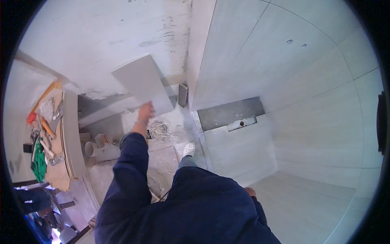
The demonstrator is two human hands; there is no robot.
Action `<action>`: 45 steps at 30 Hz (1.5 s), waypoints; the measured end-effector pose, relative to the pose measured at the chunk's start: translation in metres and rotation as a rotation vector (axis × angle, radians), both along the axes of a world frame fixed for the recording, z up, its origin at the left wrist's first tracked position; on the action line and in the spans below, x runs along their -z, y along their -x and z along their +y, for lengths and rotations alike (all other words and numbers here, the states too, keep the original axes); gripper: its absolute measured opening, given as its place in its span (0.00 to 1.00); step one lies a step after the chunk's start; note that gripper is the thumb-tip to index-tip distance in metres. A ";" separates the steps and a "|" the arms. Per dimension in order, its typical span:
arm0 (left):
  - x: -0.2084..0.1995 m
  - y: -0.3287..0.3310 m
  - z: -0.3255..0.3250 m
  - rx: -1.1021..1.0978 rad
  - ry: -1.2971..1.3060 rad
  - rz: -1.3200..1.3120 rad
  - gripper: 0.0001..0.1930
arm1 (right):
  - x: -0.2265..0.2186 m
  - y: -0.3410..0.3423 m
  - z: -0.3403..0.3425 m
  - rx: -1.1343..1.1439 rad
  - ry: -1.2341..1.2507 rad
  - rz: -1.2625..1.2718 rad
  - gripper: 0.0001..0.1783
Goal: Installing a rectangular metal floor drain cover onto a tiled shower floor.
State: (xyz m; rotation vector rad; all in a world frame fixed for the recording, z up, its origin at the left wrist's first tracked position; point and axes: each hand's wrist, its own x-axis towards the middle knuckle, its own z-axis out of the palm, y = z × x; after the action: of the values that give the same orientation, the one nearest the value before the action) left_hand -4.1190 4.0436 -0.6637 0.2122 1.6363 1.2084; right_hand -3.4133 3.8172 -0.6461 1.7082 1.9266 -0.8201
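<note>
My left hand (145, 112) reaches forward on a stretched arm, its fingers apart and slightly blurred, with nothing visible in it. It overlaps the lower part of a pale rectangular tile (142, 79) that leans against the wall; whether they touch I cannot tell. On the floor close by lies a bundle of thin white cord or wire (160, 129). Only a small part of my right hand (250, 191) shows beside my dark-clothed body, and its fingers are hidden.
A narrow grey block (183, 95) stands at the wall corner. Left are white buckets (97, 150) and a board (59, 166) with tools and a green cloth (39, 160). On the right, a grey recess (221, 114) with a drain piece (242, 123) borders the tiled floor.
</note>
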 end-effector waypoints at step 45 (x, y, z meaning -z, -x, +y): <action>-0.104 -0.068 -0.125 -0.325 0.097 -0.592 0.18 | -0.018 0.126 0.127 0.884 0.389 0.252 0.18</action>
State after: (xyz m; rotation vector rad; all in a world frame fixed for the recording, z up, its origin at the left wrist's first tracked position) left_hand -4.0511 3.9188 -0.5596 -0.4535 1.2227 1.2715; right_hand -3.5394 3.9444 -0.6277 2.2511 0.9491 -1.6490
